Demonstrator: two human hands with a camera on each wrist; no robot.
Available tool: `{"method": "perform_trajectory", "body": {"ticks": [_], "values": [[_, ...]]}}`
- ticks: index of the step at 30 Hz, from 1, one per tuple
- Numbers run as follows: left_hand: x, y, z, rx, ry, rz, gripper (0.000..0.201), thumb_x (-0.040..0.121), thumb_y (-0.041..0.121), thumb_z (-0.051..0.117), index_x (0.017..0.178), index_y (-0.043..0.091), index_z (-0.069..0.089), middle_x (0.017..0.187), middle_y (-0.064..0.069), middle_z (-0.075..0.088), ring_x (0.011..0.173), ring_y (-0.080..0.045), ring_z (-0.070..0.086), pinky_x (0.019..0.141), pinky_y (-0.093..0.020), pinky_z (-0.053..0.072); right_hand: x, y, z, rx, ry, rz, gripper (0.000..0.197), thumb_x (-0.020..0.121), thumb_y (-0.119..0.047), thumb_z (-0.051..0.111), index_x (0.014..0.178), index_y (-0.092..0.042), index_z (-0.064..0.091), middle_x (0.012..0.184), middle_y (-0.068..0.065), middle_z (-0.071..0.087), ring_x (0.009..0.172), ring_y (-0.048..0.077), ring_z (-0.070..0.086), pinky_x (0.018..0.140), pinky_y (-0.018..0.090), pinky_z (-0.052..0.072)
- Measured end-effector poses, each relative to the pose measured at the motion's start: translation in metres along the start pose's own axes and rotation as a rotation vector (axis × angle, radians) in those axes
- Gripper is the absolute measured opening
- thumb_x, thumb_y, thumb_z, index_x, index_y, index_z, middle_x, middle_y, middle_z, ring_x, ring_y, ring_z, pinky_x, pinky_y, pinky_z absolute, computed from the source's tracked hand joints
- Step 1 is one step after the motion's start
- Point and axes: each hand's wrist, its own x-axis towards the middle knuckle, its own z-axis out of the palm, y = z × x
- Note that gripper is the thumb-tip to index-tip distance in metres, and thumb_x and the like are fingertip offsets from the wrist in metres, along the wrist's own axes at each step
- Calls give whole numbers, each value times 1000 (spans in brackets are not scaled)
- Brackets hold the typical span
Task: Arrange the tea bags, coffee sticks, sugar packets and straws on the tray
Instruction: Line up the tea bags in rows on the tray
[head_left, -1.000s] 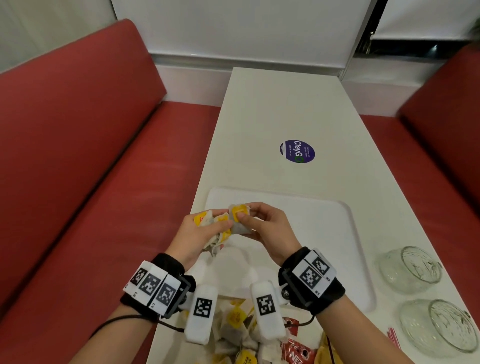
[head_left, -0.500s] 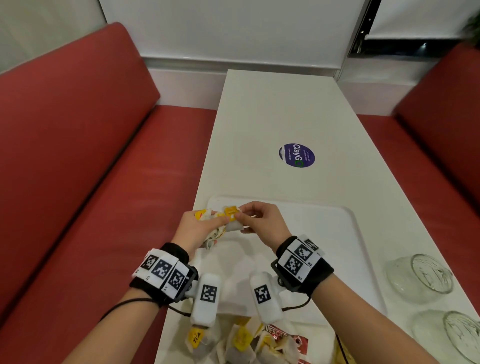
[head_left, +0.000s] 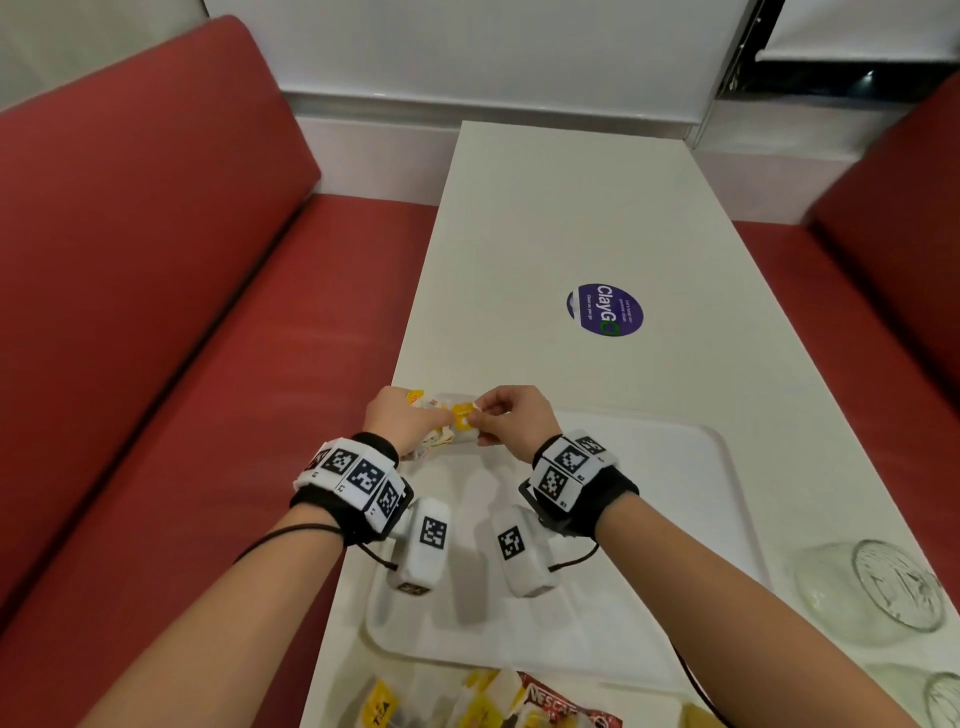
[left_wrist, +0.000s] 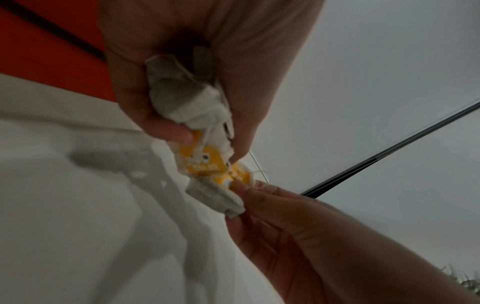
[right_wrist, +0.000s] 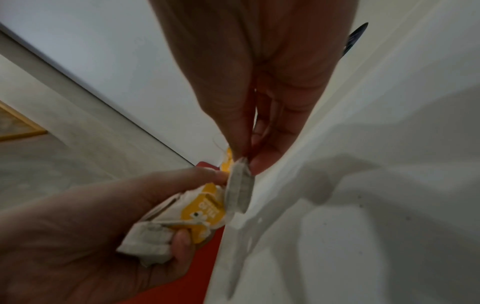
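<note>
My left hand (head_left: 402, 421) grips a bunch of tea bags (head_left: 434, 434) with yellow tags, above the far left corner of the white tray (head_left: 675, 519). The bunch (left_wrist: 189, 98) is crumpled in my left hand's curled fingers. My right hand (head_left: 506, 415) pinches a single tea bag (head_left: 463, 423) by its top, right against the bunch. That bag (right_wrist: 239, 185) hangs from my right thumb and finger just above the tray's corner. More tea bags (head_left: 384, 704) and a red coffee stick (head_left: 566, 706) lie in a pile on the table near me.
Two glass bowls, one (head_left: 878, 587) and another (head_left: 943, 696), stand on the table to the right of the tray. A purple round sticker (head_left: 605, 310) is on the white table (head_left: 571, 208) beyond the tray. Red bench seats (head_left: 156, 312) flank both sides.
Both hands have moved forward and lower, from over the tray's middle to its far left corner, still holding the tea bags. The view has shifted forward with them.
</note>
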Motion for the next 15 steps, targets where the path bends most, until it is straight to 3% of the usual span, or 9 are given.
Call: {"method": "perform_trajectory", "body": {"ticks": [5,9,13,15], "values": [[6,-2,4,146,61,8,34,72,21,76,54,15,47,57,-1,49,59,-22,49,44,-26,31,12,5,6,-99,-4,28,24,79,-1,69,67,-15,55,58,1,56,44,9,56,56,24,55],[14,-3,3,203,90,8,37,72,21,74,49,15,45,56,-3,50,61,-28,56,52,-27,38,21,3,9,-208,-3,0,19,79,-3,69,70,-14,56,58,-1,55,48,13,55,55,26,53],[24,3,-2,230,116,31,30,71,26,75,54,15,53,75,-15,66,78,-34,65,62,-35,50,33,-5,14,-280,23,-48,17,78,-4,69,72,-15,57,57,-5,53,49,7,54,57,18,50],[30,6,-5,228,127,27,27,70,26,74,57,15,54,82,-16,68,82,-34,66,64,-34,49,39,-9,17,-311,24,-55,23,78,-5,70,66,-18,55,57,-4,53,51,10,54,63,26,53]]}}
